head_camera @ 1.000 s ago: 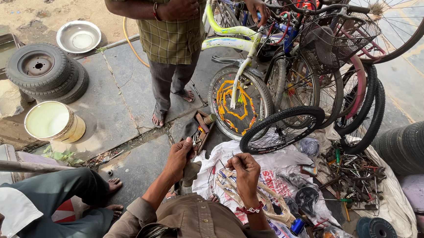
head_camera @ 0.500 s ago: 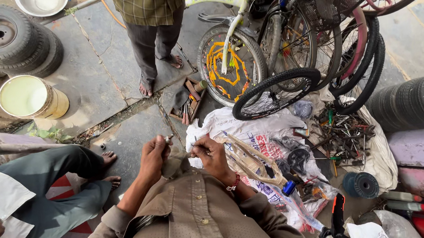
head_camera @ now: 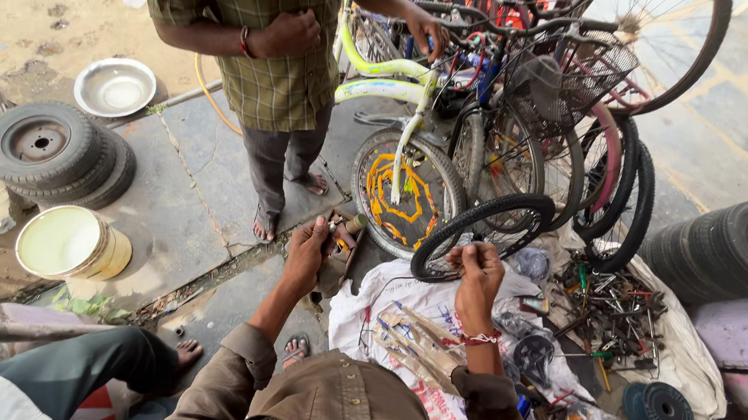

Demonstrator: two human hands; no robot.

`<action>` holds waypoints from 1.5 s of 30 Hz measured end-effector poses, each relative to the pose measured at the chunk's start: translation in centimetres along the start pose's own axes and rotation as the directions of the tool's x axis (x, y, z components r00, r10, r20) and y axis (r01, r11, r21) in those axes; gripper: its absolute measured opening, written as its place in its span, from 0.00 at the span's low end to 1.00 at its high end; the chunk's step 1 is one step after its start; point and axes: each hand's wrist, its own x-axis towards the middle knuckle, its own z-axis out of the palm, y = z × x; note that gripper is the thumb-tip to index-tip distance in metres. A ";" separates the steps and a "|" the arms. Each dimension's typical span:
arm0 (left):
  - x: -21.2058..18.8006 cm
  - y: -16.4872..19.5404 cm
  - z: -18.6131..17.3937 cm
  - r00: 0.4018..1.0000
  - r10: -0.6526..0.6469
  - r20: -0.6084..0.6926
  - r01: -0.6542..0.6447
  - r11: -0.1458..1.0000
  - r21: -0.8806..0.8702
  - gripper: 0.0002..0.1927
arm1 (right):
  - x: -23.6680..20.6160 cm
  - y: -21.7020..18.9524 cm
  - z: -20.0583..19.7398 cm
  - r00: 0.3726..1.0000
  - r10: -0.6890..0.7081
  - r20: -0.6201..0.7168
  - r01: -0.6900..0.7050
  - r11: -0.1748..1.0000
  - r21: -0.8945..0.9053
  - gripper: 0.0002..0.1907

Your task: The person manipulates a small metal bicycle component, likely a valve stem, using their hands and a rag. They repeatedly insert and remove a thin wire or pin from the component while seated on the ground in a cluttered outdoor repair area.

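Both hands are moving apart now; half a second ago they were sitting close together in front of the person's chest. Now the left hand (head_camera: 309,250) is reaching out to a small brown tool box (head_camera: 339,254) on the ground, and its fingers are closing around a little tool with a pale tip (head_camera: 351,224). This looks like the picking-a-tool step. The right hand (head_camera: 476,271) is staying up, pinching something thin; what it is cannot be told. Just past the right hand, a loose black bicycle tyre (head_camera: 479,229) is lying on the ground. Next, the tool probably needs lifting out of the box and bringing over to the right hand.

Below the right hand, a white printed cloth (head_camera: 379,300) is holding long wooden pieces and wires. Further out on that side, a pile of metal tools (head_camera: 614,308) is resting on another cloth. Far out past the left hand, a yellow bucket (head_camera: 72,246) is holding pale liquid, and a steel bowl (head_camera: 114,86) is looking empty. Another person (head_camera: 275,78) is standing by the bicycles (head_camera: 488,99).
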 end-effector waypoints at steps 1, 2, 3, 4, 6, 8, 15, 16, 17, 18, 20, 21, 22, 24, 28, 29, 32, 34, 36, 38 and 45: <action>0.6 0.4 0.3 0.998 0.045 0.036 -0.045 0.999 -0.006 0.27 | 0.4 -0.3 -0.2 1.000 -0.025 -0.004 0.025 1.000 -0.001 0.03; 1.0 0.7 0.5 0.999 0.039 0.028 -0.038 0.999 -0.010 0.26 | 0.6 -0.6 -0.5 0.999 -0.044 -0.007 0.044 0.999 -0.005 0.02; 1.0 0.9 0.5 0.999 0.028 0.019 -0.027 1.000 -0.014 0.26 | 0.5 -0.8 -0.7 0.998 -0.059 -0.012 0.059 0.998 -0.011 0.02; 1.2 1.1 0.6 1.000 0.020 0.011 -0.020 1.000 -0.018 0.25 | 0.2 -0.8 -0.8 0.996 -0.087 -0.006 0.087 0.995 -0.046 0.02; 1.2 1.2 0.6 0.999 0.043 0.019 -0.043 0.999 0.003 0.25 | -0.7 -0.6 -0.8 0.990 -0.140 0.016 0.141 0.983 -0.115 0.02; 0.8 1.0 0.4 0.996 0.087 0.002 -0.087 0.994 0.063 0.25 | -2.0 -0.4 -0.6 0.958 -0.277 0.070 0.286 0.925 -0.249 0.02; -1.3 -0.6 0.4 0.887 0.454 -0.079 -0.411 0.857 0.310 0.27 | -2.6 0.1 3.8 0.526 -0.832 0.176 0.820 0.442 -0.363 0.03; -1.0 -0.6 0.6 0.877 0.473 -0.081 -0.430 0.849 0.306 0.27 | -2.0 0.2 4.9 0.576 -0.804 0.150 0.791 0.502 -0.349 0.03; -0.7 -0.6 0.7 0.875 0.468 -0.126 -0.432 0.871 0.232 0.26 | -1.7 0.4 6.0 0.627 -0.770 0.119 0.756 0.565 -0.330 0.04; -0.4 -0.6 0.9 0.875 0.456 -0.165 -0.431 0.887 0.164 0.26 | -1.5 0.4 6.8 0.668 -0.732 0.134 0.728 0.606 -0.320 0.04; -0.7 -0.1 0.7 0.886 0.376 -0.270 -0.388 0.922 0.009 0.23 | -2.1 -0.1 8.0 0.706 -0.696 0.133 0.692 0.637 -0.339 0.05; -1.0 -0.2 0.0 0.882 0.322 -0.345 -0.368 0.927 -0.077 0.21 | -2.6 -0.5 8.7 0.694 -0.708 0.130 0.700 0.622 -0.350 0.06; -1.4 -0.2 -0.6 0.873 0.259 -0.413 -0.353 0.920 -0.169 0.20 | -3.0 -1.0 9.2 0.678 -0.723 0.132 0.712 0.601 -0.364 0.06; -3.1 0.2 -2.6 0.839 0.369 -0.401 -0.458 0.876 -0.153 0.19 | -4.6 -1.8 10.9 0.664 -0.740 0.108 0.716 0.587 -0.378 0.06; -4.8 0.7 -5.3 0.837 0.303 -0.455 -0.421 0.889 -0.182 0.18 | -7.1 -1.9 15.4 0.567 -0.713 0.412 0.822 0.454 -0.345 0.05; -4.9 0.6 -5.4 0.834 0.289 -0.470 -0.396 0.906 -0.147 0.18 | -7.6 -1.6 16.1 0.564 -0.664 0.492 0.825 0.484 -0.293 0.06; -5.1 0.2 -5.1 0.855 0.248 -0.456 -0.373 0.904 -0.207 0.20 | -7.6 -0.7 16.3 0.612 -0.621 0.490 0.787 0.543 -0.293 0.07; -5.5 -0.1 -4.9 0.859 0.239 -0.452 -0.370 0.902 -0.225 0.20 | -6.1 -0.3 15.0 0.646 -0.647 0.404 0.762 0.527 -0.376 0.07; -6.0 -0.3 -5.1 0.864 0.228 -0.448 -0.348 0.914 -0.206 0.20 | -4.4 0.1 13.7 0.777 -0.594 0.205 0.625 0.691 -0.365 0.07; -5.7 -0.2 -5.3 0.866 0.263 -0.426 -0.352 0.924 -0.146 0.19 | -3.7 0.4 12.7 0.825 -0.556 0.101 0.548 0.745 -0.381 0.06; -4.2 -0.1 -3.8 0.876 0.289 -0.386 -0.335 0.940 -0.057 0.19 | -6.7 2.7 12.8 0.562 -0.696 0.447 0.827 0.449 -0.340 0.04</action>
